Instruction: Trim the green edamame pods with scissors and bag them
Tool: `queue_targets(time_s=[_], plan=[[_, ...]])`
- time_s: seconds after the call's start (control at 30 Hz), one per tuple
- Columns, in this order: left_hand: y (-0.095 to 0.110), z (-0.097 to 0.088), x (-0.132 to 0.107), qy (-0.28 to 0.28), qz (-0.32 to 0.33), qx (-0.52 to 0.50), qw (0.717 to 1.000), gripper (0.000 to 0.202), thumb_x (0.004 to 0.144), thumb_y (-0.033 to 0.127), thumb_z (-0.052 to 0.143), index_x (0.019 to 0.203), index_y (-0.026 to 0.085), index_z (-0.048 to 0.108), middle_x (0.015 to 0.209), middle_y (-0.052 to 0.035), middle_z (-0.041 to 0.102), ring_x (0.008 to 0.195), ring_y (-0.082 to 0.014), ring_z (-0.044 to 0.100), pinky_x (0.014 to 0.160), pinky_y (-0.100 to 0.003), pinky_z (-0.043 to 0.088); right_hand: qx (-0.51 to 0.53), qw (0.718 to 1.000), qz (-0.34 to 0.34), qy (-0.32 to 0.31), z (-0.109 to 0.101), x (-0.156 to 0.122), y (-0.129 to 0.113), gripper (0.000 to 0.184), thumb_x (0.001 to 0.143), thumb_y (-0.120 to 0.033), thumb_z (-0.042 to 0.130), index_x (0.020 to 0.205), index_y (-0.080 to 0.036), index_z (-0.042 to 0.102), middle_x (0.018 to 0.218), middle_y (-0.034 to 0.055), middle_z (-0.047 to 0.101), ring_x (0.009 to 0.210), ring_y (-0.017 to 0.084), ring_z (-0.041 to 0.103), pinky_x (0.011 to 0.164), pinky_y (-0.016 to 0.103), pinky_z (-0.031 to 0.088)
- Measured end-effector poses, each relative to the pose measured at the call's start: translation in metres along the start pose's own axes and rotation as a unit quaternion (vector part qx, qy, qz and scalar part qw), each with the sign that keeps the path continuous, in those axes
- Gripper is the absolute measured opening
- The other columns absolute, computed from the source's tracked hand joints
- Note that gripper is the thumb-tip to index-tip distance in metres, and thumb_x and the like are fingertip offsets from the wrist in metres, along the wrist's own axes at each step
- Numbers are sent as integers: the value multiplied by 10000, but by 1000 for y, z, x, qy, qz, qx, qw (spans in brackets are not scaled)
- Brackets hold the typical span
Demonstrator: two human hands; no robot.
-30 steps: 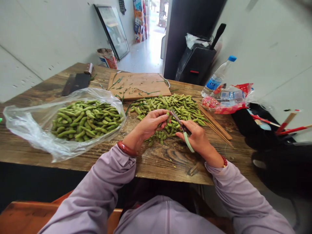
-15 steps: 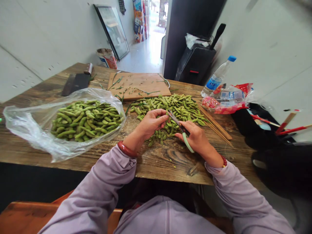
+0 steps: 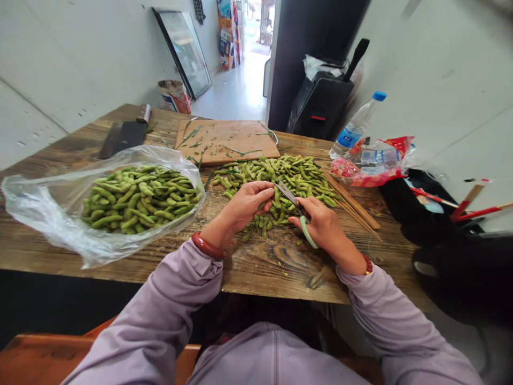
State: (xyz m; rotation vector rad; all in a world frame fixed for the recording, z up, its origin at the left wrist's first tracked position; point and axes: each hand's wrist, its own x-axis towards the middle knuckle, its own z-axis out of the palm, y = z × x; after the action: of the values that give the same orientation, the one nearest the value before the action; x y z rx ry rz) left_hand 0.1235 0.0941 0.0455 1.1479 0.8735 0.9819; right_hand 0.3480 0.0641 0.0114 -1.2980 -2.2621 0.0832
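My right hand (image 3: 319,220) is closed on a pair of scissors (image 3: 306,231) with pale green handles. Their blades point up and left, the tips close to the fingertips of my left hand (image 3: 250,206). That hand is pinched, thumb against fingers; whatever sits in the pinch is mostly hidden. Beneath and behind both hands a loose heap of green edamame pods (image 3: 298,170) spreads over the wooden table (image 3: 256,272). More pods (image 3: 136,199) fill an open clear plastic bag (image 3: 48,206) to the left.
Behind the heap lies a cutting board (image 3: 228,140) with green scraps; a cleaver (image 3: 124,136) rests left of it. Chopsticks (image 3: 355,206) lie right of the pods. Farther right are a water bottle (image 3: 358,125), a red and clear package (image 3: 377,163) and a black holder (image 3: 420,198).
Both hands stay nearly in place. The scissor blades look slightly farther apart than before. The whole view has shifted a little.
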Motion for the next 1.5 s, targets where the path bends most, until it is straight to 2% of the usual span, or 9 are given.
queue_targets(time_s=[0.2,0.4,0.57,0.8,0.93,1.03,1.23,1.37,1.5], plan=[[0,0,1,-2,-1,-18,1000,319,748,382,792,898,135,661,758,6,633,530,-35,467,448,-170,278,-3,1000,-1,-1,-1,0,-2,464,890,-359,718,1295,-158,615,1094,130,683,922,279,693,779,381,558],[-3,-1,1,4,11,-14,1000,310,751,374,795,883,138,642,743,19,613,525,-33,462,441,-176,271,1,1000,-1,-1,0,0,-3,445,891,-352,717,1281,-161,617,1089,125,687,919,285,693,786,392,561],[-2,0,1,14,13,-18,1000,306,735,349,794,892,146,626,643,50,550,503,-41,459,436,-176,265,13,1000,-5,6,2,-1,-1,432,894,-348,712,1272,-160,621,1079,127,690,905,286,688,772,403,560],[1,1,-2,8,6,-2,1000,326,764,391,771,875,145,588,755,1,650,477,-36,476,409,-177,245,66,997,-9,26,4,1,2,401,894,-350,706,1252,-191,623,1023,99,688,833,245,657,751,385,550],[-1,0,-1,7,4,15,1000,319,764,381,774,886,150,592,655,42,568,450,-37,450,409,-175,233,86,996,-25,25,5,2,3,408,890,-355,710,1253,-191,621,991,90,676,819,237,645,742,379,548],[-3,-1,-1,4,21,30,999,304,750,363,783,869,140,614,670,41,559,468,-35,440,424,-178,265,97,995,-28,16,5,1,2,433,880,-365,722,1266,-199,616,1000,87,671,827,234,648,742,372,550],[0,4,-1,-6,62,75,995,240,744,307,762,857,113,679,773,-5,625,566,-63,476,492,-196,370,105,994,-19,2,3,0,-1,462,856,-357,742,1274,-204,617,1022,82,653,781,216,637,740,372,550],[0,5,-2,-23,66,122,990,189,782,272,713,869,105,719,781,-19,657,610,-81,503,544,-206,385,100,995,-16,-3,2,0,-2,478,861,-371,735,1289,-196,616,1038,92,650,802,228,641,751,385,552],[-1,5,-1,-38,85,135,986,169,779,259,728,850,107,742,810,-42,708,739,-127,596,698,-240,460,107,994,-16,-11,2,0,-3,509,860,-390,738,1311,-193,609,1081,108,647,857,245,653,774,391,556]])
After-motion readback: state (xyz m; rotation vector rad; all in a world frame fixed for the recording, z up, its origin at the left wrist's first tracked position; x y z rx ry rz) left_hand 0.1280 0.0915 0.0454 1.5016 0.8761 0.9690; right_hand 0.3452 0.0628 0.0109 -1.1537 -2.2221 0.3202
